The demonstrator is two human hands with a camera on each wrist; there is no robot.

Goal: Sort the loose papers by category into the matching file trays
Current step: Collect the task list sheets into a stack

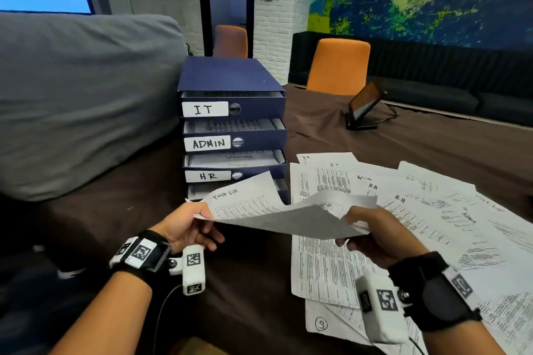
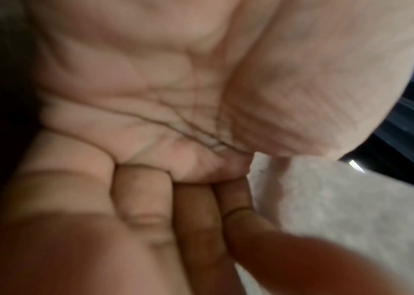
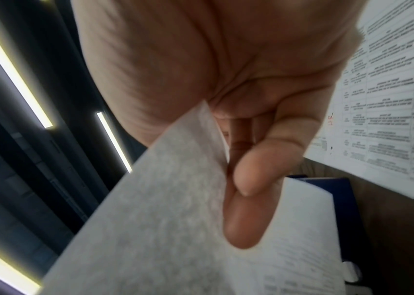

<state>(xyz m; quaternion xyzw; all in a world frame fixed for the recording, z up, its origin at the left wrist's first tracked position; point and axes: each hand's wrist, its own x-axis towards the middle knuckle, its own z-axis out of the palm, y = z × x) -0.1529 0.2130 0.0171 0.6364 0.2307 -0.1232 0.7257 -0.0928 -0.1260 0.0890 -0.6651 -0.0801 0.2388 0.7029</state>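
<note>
A navy file tray unit (image 1: 230,78) stands mid-table, its drawers labelled IT (image 1: 204,109), ADMIN (image 1: 208,143) and HR (image 1: 208,176); all stand slightly pulled out with sheets inside. A lower drawer is mostly hidden behind a sheet headed "Task List" (image 1: 259,204), which I hold in the air in front of it. My left hand (image 1: 209,226) pinches its left edge and my right hand (image 1: 354,219) pinches its right corner. The right wrist view shows my right hand (image 3: 231,169) with thumb and fingers closed on the sheet (image 3: 175,219). Loose printed papers (image 1: 403,225) lie spread at the right.
A large grey cushion (image 1: 80,101) fills the left side beside the trays. A tablet on a stand (image 1: 364,106) sits further back on the brown tablecloth (image 1: 245,282). Orange chairs (image 1: 337,66) stand behind the table.
</note>
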